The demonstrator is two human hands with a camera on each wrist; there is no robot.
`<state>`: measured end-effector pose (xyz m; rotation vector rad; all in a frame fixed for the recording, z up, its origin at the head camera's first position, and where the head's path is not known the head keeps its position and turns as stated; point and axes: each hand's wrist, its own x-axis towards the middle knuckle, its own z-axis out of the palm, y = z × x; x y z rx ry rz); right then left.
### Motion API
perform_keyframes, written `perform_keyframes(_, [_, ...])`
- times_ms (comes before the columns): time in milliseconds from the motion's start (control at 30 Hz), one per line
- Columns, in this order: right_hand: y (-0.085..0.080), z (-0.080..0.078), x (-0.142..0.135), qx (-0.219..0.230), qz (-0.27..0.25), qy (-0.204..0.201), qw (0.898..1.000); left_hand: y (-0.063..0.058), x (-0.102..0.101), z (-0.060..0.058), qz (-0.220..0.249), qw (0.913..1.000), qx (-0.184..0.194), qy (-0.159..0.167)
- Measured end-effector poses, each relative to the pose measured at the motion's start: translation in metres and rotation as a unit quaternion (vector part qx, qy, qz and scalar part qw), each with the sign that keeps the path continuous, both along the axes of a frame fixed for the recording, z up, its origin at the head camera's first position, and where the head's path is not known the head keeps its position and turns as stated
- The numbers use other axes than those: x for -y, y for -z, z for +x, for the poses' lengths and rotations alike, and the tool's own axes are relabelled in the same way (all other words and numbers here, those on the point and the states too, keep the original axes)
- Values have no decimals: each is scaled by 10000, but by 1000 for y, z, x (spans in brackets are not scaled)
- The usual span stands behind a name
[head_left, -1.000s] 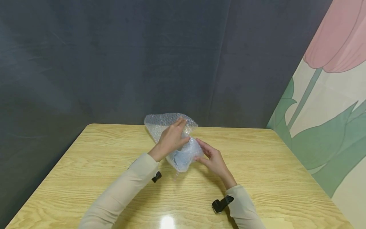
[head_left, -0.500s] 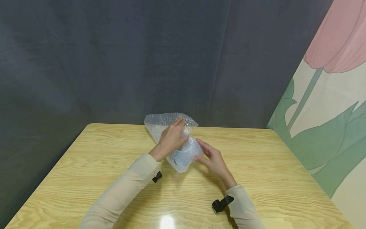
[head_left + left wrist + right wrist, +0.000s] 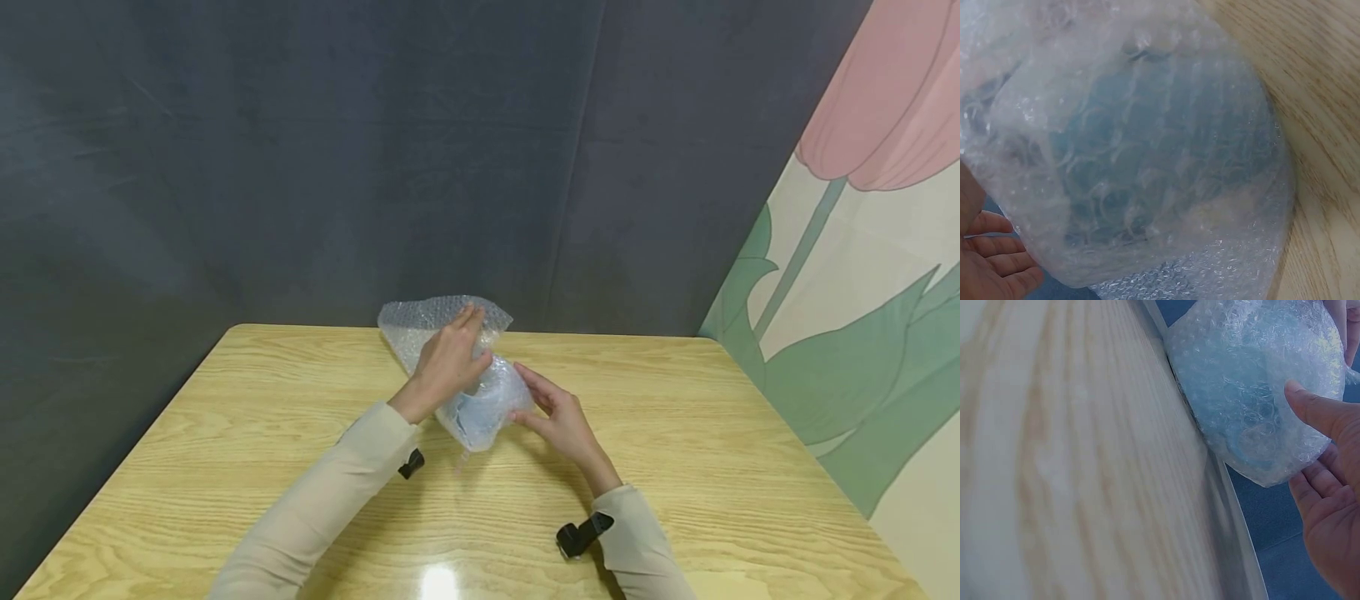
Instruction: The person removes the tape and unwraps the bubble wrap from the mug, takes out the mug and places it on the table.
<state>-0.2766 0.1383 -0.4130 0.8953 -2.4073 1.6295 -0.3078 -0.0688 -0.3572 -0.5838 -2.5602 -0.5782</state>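
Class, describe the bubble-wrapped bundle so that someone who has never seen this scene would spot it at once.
Start at the wood-grain table in front of the dark backdrop. Toward the table's far side, between the left hand and the right hand, is the bundle. Unlike the loose wrap beyond it, it bulges, and something bluish shows through its bubbly plastic.

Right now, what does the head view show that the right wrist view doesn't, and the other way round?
Only head: the pink tulip mural, the beige sleeves and the black wrist devices. Only right wrist: the palm side of the right hand. Both: the bubble wrap with something bluish inside, the wood-grain table, the right hand's thumb against the wrap, and the left hand, only partly in the right wrist view.
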Motion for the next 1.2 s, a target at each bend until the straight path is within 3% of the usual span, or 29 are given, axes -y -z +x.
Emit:
perform_keyframes(200, [0,-1,0,-13,-47,-43,10000,-3,4,2,196,9998,10,-3])
perform_keyframes(600, [2,-2,-1,-22,-150,-125,9998,-3,9,2,691,9970,-325,139])
perform_keyframes(1200, [2,0,0,-63,-121,-35,9999,-4,19,3,1446,9872,-668,-85])
